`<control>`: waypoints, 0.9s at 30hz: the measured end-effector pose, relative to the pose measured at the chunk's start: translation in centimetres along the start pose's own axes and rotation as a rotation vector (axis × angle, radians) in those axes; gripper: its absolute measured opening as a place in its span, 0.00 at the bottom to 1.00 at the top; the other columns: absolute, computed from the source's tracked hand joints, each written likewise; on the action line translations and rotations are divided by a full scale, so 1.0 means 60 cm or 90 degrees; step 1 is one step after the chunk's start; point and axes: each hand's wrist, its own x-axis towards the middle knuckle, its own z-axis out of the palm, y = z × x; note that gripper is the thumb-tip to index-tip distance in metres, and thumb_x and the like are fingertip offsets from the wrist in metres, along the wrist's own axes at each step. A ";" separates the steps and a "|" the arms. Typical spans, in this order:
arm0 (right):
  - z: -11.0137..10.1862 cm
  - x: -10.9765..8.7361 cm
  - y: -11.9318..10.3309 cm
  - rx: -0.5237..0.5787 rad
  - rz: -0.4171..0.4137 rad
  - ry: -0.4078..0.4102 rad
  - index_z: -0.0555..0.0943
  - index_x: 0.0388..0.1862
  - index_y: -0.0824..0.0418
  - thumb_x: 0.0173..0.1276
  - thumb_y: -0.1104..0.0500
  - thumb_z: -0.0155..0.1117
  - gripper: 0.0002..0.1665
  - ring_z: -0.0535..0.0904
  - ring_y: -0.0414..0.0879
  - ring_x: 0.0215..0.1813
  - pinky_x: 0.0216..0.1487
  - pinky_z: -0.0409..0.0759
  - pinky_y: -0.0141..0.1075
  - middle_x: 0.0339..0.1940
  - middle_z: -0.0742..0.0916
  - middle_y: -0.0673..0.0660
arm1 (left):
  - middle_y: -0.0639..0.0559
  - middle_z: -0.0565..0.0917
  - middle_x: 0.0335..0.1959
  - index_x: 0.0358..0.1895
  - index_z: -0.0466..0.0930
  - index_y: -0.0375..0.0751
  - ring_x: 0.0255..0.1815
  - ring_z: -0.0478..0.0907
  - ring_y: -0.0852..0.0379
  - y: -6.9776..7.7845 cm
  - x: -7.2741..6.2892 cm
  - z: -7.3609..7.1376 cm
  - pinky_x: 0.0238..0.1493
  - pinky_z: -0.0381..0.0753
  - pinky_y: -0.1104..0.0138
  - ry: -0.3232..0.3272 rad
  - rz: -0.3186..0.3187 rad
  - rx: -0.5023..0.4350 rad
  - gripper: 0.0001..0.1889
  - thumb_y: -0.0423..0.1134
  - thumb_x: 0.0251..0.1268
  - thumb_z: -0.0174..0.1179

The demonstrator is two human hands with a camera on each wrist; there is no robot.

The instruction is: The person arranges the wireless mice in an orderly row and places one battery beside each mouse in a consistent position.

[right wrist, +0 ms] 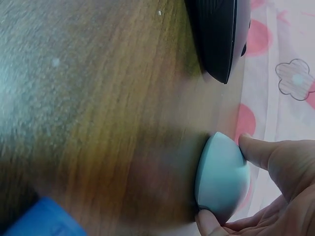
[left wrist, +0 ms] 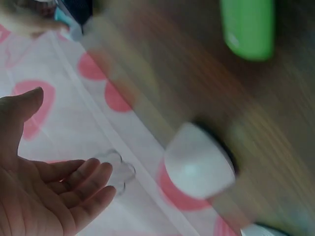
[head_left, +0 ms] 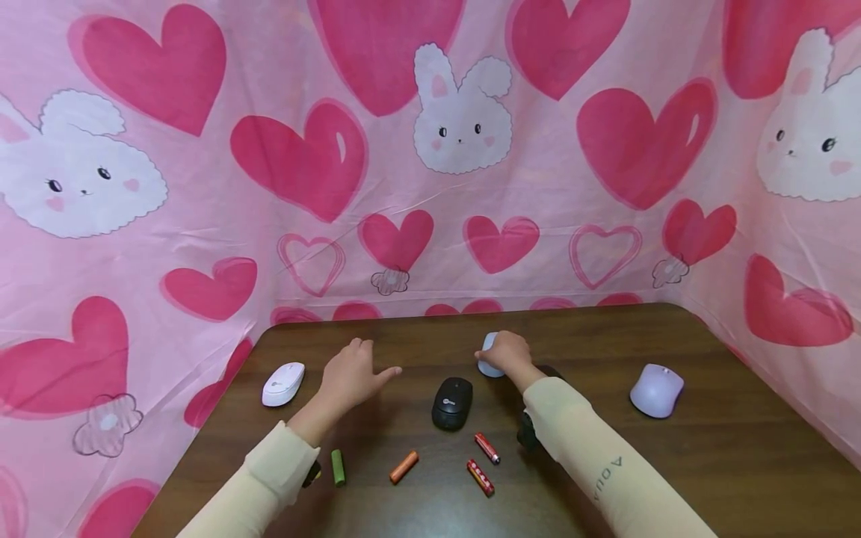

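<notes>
My right hand (head_left: 513, 353) grips a light blue computer mouse (right wrist: 221, 179) by its sides at the back of the table, fingers and thumb at opposite edges. The mouse partly shows past the hand in the head view. My left hand (head_left: 350, 377) hovers over the left half with thumb spread and fingers loosely extended, holding nothing. Nearest it on the left is a white mouse (head_left: 283, 384). Between the hands, slightly nearer, lies a black mouse (head_left: 452, 403).
A lilac mouse (head_left: 656, 390) sits at the right. Toward the front lie a green battery (head_left: 338, 467), an orange battery (head_left: 404, 467) and two red batteries (head_left: 487, 448). A blue object (right wrist: 47, 220) shows partly in the right wrist view. Patterned pink cloth (head_left: 397, 187) hangs behind the table.
</notes>
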 end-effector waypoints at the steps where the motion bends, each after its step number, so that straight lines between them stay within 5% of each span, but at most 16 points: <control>1: 0.000 0.000 0.000 0.000 0.000 0.001 0.79 0.48 0.74 0.58 0.45 0.72 0.34 0.77 0.60 0.44 0.47 0.76 0.52 0.43 0.83 0.66 | 0.38 0.79 0.45 0.53 0.76 0.27 0.45 0.79 0.42 0.006 0.001 0.003 0.47 0.78 0.48 -0.009 0.003 -0.002 0.39 0.62 0.52 0.68; 12: -0.001 -0.003 -0.005 0.018 0.010 0.005 0.79 0.46 0.74 0.57 0.47 0.73 0.32 0.77 0.60 0.44 0.46 0.76 0.51 0.43 0.83 0.66 | 0.40 0.78 0.41 0.48 0.77 0.27 0.39 0.79 0.45 0.067 -0.002 0.031 0.41 0.80 0.52 -0.072 0.071 -0.035 0.37 0.62 0.52 0.68; 20: -0.001 -0.001 -0.005 0.012 0.022 -0.004 0.79 0.47 0.74 0.58 0.47 0.72 0.32 0.76 0.61 0.45 0.47 0.76 0.51 0.43 0.83 0.67 | 0.48 0.74 0.31 0.31 0.76 0.38 0.28 0.73 0.53 0.103 -0.007 0.048 0.30 0.77 0.58 -0.133 0.100 -0.046 0.28 0.63 0.52 0.67; 27: 0.001 -0.001 -0.007 -0.003 0.025 -0.004 0.80 0.46 0.73 0.59 0.46 0.72 0.31 0.77 0.61 0.47 0.48 0.76 0.51 0.43 0.83 0.66 | 0.45 0.76 0.35 0.38 0.78 0.33 0.30 0.74 0.52 0.124 -0.009 0.064 0.33 0.78 0.57 -0.173 0.105 -0.036 0.33 0.66 0.51 0.66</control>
